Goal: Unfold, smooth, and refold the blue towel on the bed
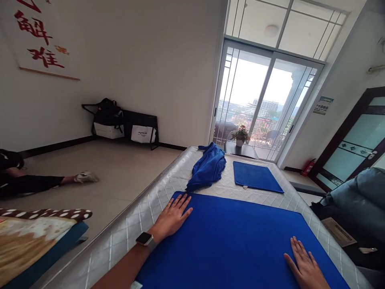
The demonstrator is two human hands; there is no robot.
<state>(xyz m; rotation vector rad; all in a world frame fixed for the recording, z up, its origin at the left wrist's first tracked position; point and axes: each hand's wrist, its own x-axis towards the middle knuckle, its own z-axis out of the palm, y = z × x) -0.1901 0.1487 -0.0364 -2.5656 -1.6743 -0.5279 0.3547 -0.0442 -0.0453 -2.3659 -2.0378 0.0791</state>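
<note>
A large blue cloth [234, 237] lies spread flat on a pale quilted mattress [132, 224]. My left hand [171, 214], with a watch on the wrist, rests palm down near the cloth's far left corner, its fingers stretched out. Toward the right edge, my right hand [305, 263] lies flat on the same cloth with fingers extended. Beyond it are a crumpled blue cloth [209, 166] at the left and a smaller flat blue cloth [257, 176] at the right. A white tag [136, 285] shows at the near left edge of the large cloth.
On the floor at left, a person's leg [45, 184] stretches out near a patterned blanket [33, 241]. A bench [140, 118] with a black backpack [108, 114] stands by the wall. A potted plant [240, 136] is beyond the mattress; a dark armchair [357, 200] is at right.
</note>
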